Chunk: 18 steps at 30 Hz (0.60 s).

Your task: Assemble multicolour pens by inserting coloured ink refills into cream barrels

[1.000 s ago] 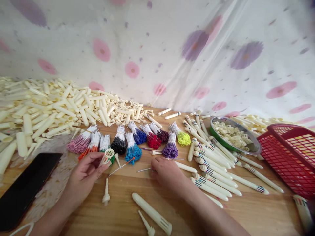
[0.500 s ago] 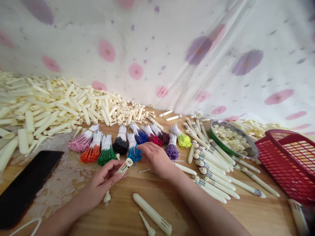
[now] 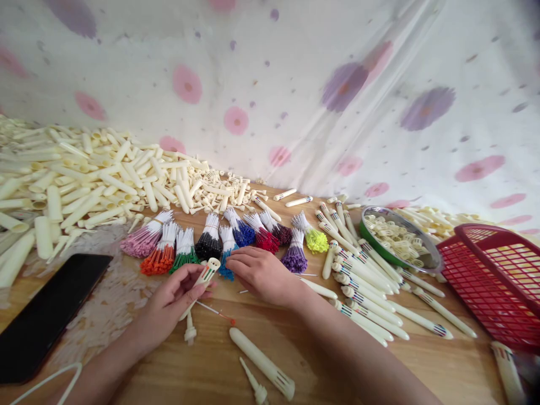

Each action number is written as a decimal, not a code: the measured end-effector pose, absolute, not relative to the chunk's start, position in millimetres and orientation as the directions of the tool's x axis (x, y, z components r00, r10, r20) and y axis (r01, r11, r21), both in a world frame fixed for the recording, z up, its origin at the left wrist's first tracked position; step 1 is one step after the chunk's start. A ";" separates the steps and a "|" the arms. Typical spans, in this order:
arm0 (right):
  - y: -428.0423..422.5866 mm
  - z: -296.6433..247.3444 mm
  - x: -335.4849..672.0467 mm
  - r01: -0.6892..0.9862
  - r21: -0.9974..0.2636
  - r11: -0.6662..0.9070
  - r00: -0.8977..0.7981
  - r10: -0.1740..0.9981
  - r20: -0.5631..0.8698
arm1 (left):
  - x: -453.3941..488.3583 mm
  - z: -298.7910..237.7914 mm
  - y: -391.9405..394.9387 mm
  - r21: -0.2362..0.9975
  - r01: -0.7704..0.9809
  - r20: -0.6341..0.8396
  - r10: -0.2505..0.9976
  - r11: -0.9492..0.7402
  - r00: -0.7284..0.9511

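Observation:
My left hand (image 3: pixel 177 298) is closed around a cream pen barrel (image 3: pixel 208 271), its slotted open end pointing up and away. Coloured pieces show in the slots. My right hand (image 3: pixel 264 277) is right beside the light blue refill bundle (image 3: pixel 228 243), fingers bent together and pointing down; its fingertips are partly hidden, so anything between them cannot be made out. Just below the barrel, a single orange-tipped refill (image 3: pixel 217 313) lies at a slant. A cream pointed tip piece (image 3: pixel 190 331) is under my left hand. Another barrel (image 3: pixel 259 360) and a pointed piece (image 3: pixel 252 380) lie nearer me.
Several banded refill bundles, among them a black one (image 3: pixel 208 242) and a purple one (image 3: pixel 295 259), stand in a row. Loose barrels (image 3: pixel 101 180) are heaped at left behind a phone (image 3: pixel 50 315). Filled pens (image 3: pixel 367 287), a bowl (image 3: pixel 434 260) and a red basket (image 3: pixel 485 281) occupy the right.
My left hand has turned the barrel more upright and raised its open end slightly. My right hand has shifted a little left and lower. The orange-tipped refill now shows on the table.

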State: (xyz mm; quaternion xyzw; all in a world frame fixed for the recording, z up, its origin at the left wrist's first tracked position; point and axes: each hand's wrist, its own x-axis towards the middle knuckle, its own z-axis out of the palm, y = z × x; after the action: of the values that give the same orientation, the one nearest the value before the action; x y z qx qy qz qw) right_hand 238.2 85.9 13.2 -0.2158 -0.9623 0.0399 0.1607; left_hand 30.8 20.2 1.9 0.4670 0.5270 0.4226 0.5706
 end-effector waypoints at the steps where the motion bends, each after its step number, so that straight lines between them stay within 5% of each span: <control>1: 84.9 12.3 236.6 0.401 -0.122 0.908 -0.861 0.419 0.290 | 31.1 2.9 20.2 0.980 0.006 -0.199 0.977 0.199 0.079; 13: 82.8 -10.4 235.1 0.508 -0.140 0.850 -0.697 0.501 0.514 | 38.6 3.4 19.9 0.955 -0.090 -0.275 0.958 0.282 0.081; 18: 77.9 -10.6 234.3 0.486 -0.083 0.870 -0.708 0.448 0.546 | 46.2 -1.7 20.6 0.942 -0.168 -0.273 0.956 0.289 0.112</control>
State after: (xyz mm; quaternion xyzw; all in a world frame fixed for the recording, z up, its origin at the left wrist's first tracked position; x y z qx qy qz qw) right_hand 234.3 77.9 -10.6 -0.2529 -0.9234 -0.0336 0.2866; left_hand 46.2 20.6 -1.7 0.3967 0.4960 0.4452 0.6312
